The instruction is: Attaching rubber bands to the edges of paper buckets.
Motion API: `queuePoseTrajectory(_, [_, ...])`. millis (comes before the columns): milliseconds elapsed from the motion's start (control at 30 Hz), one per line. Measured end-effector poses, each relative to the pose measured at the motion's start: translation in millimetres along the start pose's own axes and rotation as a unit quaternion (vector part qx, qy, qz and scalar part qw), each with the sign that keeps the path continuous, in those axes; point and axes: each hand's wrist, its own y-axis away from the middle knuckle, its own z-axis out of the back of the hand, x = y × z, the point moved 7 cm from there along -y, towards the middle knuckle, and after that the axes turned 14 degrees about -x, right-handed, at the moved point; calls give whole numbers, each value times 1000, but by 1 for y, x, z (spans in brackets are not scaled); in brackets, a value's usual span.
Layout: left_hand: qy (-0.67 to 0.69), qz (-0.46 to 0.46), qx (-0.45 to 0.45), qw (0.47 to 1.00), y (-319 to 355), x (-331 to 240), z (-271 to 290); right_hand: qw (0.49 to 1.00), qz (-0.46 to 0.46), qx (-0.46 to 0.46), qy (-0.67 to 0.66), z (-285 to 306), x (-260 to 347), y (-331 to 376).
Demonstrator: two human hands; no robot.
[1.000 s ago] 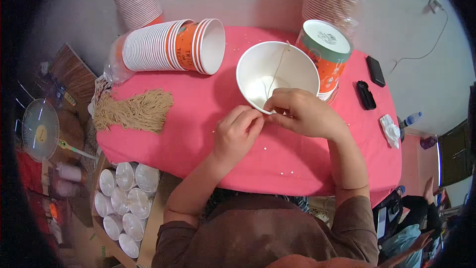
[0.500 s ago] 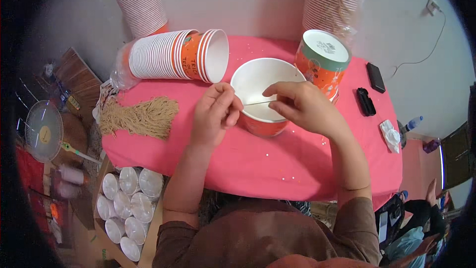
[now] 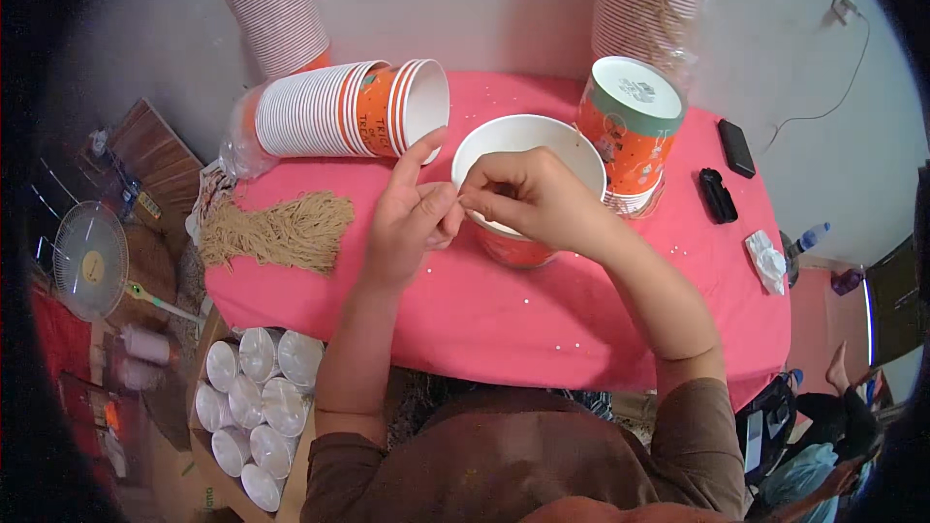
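A white-lined paper bucket (image 3: 518, 250) with an orange outside stands upright in front of me, its mouth partly covered by my right hand. My right hand (image 3: 518, 196) is closed in a pinch at the bucket's near left rim. Its fingertips meet those of my left hand (image 3: 412, 218), whose index finger points up while thumb and other fingers press together. Between the two hands is a thin string, mostly hidden by the fingers. A bundle of tan strings (image 3: 279, 230) lies on the pink cloth left of my left hand.
Nested buckets (image 3: 310, 111) lie on their side at the back left. An upside-down bucket (image 3: 635, 126) stands right of the open one. A black case (image 3: 716, 196) and crumpled tissue (image 3: 766, 262) lie at the right. A carton (image 3: 302, 441) holds several clear-topped cups. Another person (image 3: 819, 465) is lower right.
My right hand has moved left until its fingertips reach my left hand, closing the gap the string spanned. My left index finger has straightened upward.
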Motion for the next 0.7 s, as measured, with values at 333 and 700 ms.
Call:
queuePoseTrajectory(333, [-69, 73, 19, 995, 1, 24, 2, 994, -74, -71, -47, 17, -13, -3])
queuePoseTrajectory(700, [-261, -110, -78, 956, 0, 13, -1, 998, -43, -7, 34, 33, 14, 5])
